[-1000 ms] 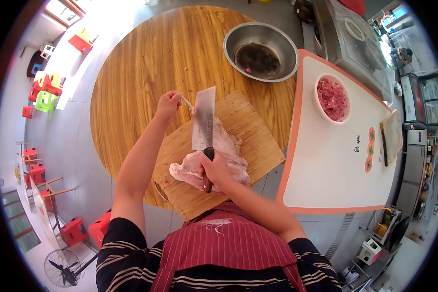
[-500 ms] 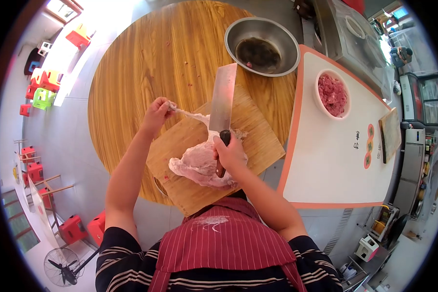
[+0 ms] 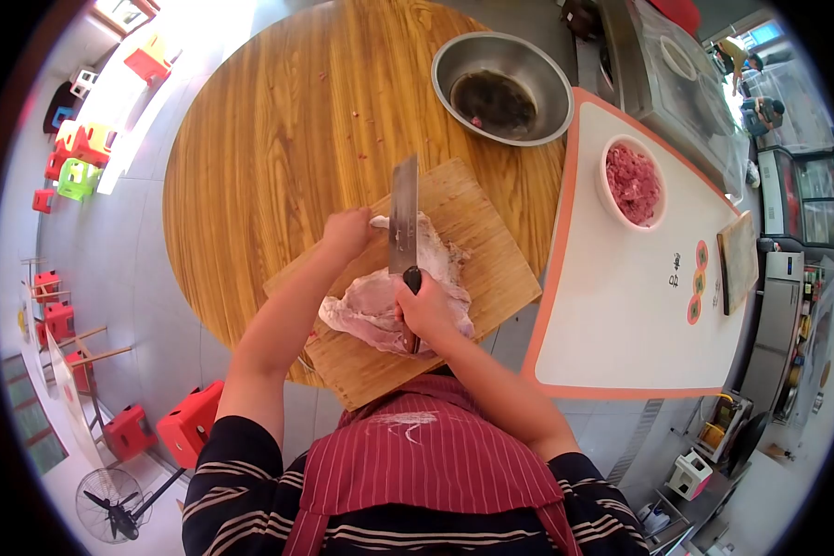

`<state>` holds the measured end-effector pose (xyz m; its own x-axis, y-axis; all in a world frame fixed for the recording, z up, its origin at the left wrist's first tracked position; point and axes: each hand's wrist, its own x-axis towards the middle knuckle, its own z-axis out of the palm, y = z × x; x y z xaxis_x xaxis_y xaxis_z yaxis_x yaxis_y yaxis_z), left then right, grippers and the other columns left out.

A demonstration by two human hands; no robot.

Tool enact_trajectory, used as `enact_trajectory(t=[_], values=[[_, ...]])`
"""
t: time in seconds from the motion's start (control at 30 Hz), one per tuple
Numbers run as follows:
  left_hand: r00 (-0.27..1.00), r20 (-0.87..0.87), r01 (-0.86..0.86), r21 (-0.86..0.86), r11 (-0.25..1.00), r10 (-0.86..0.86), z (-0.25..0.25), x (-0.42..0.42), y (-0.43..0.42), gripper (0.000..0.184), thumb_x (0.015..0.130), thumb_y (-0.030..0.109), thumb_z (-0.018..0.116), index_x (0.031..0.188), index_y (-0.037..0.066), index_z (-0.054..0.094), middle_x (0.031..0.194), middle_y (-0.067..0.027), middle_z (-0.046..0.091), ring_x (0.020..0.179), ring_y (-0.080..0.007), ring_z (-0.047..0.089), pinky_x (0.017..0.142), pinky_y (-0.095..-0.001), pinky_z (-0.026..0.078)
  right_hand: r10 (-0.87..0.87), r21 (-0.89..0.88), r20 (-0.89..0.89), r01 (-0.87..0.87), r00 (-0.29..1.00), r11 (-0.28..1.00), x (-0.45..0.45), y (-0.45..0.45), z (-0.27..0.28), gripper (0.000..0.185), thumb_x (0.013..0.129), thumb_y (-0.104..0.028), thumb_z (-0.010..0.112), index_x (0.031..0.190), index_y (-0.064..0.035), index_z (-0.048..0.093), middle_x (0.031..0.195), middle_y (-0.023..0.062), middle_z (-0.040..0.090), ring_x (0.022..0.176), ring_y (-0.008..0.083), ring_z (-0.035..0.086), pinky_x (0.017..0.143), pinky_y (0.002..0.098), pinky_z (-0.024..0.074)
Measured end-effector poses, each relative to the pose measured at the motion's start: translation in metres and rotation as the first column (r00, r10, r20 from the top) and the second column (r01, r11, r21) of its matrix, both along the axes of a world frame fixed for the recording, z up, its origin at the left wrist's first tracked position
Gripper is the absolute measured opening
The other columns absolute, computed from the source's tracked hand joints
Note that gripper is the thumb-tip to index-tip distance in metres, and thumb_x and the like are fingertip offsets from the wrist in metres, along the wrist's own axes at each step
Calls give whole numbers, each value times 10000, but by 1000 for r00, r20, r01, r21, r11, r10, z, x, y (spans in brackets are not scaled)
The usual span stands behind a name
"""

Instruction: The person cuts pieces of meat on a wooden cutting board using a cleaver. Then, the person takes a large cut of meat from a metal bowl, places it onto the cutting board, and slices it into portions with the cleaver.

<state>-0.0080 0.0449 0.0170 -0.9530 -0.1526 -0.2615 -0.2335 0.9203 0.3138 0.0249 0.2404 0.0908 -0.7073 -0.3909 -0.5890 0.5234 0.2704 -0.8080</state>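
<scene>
A large pale pink piece of raw meat (image 3: 360, 306), with whitish fat or skin on it, lies on the wooden cutting board (image 3: 496, 264). My left hand (image 3: 348, 232) is closed on a whitish end of the meat at the board's upper left. Held by its dark handle in my right hand (image 3: 428, 308), the cleaver (image 3: 403, 222) points away from me, its wide blade over the upper part of the meat. The blade hides some of the meat, and whether its edge is cutting in I cannot tell.
The board rests on a round wooden table (image 3: 250, 167). A steel basin (image 3: 549, 69) with dark liquid stands at the back right. On the white table (image 3: 602, 315) to the right are a bowl of pink chopped meat (image 3: 633, 183) and another board (image 3: 739, 264). Red stools (image 3: 190, 422) stand at left.
My left hand has come right and nearer, so the stretched strip is shorter and slack. The cleaver has moved left and towards me, and its blade now appears narrower.
</scene>
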Motion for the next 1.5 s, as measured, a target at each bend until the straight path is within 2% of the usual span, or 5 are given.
enact_trajectory(t=[0.4, 0.63, 0.77, 1.0, 1.5], values=[[980, 187, 24, 217, 976, -65, -2, 15, -38, 133, 701, 151, 578, 675, 21, 591, 692, -128, 624, 678, -312, 588, 606, -383, 461, 112, 308, -335, -4, 936, 952, -32, -95, -60, 306, 806, -224, 550, 887, 66, 498, 837, 272, 584, 823, 390, 578, 704, 446, 455], [748, 431, -496, 868, -6, 506, 75, 24, -83, 97, 871, 65, 454, 899, 86, 544, 813, 13, 550, 694, -75, 511, 564, -230, 414, 187, 236, -387, -99, 903, 967, -59, -82, -46, 309, 803, -231, 554, 918, 52, 507, 753, 213, 596, 720, 328, 603, 634, 391, 470], [800, 345, -415, 909, 36, 491, 70, 11, -64, 126, 879, 73, 442, 951, 83, 545, 837, 11, 548, 710, -72, 511, 593, -219, 417, 33, 74, -172, -20, 984, 997, -50, -32, -14, 337, 789, -215, 560, 1023, 20, 501, 678, 139, 584, 582, 222, 592, 544, 340, 464], [991, 128, -105, 516, 850, 44, 25, -39, 1, 161, 790, 125, 520, 845, 41, 647, 685, -57, 581, 716, -180, 572, 638, -313, 455, -234, 33, -68, 237, 970, 971, -20, 47, -1, 282, 816, -149, 546, 1031, 25, 493, 576, 48, 531, 439, 116, 496, 428, 267, 411], [937, 58, 344, 34, 938, -345, 17, -80, 20, 124, 722, 159, 523, 741, 71, 609, 796, -116, 588, 784, -306, 566, 665, -393, 461, -224, -117, 62, 230, 973, 966, 4, 59, -1, 155, 857, -155, 522, 796, -32, 451, 578, 28, 504, 462, 103, 474, 434, 249, 410]])
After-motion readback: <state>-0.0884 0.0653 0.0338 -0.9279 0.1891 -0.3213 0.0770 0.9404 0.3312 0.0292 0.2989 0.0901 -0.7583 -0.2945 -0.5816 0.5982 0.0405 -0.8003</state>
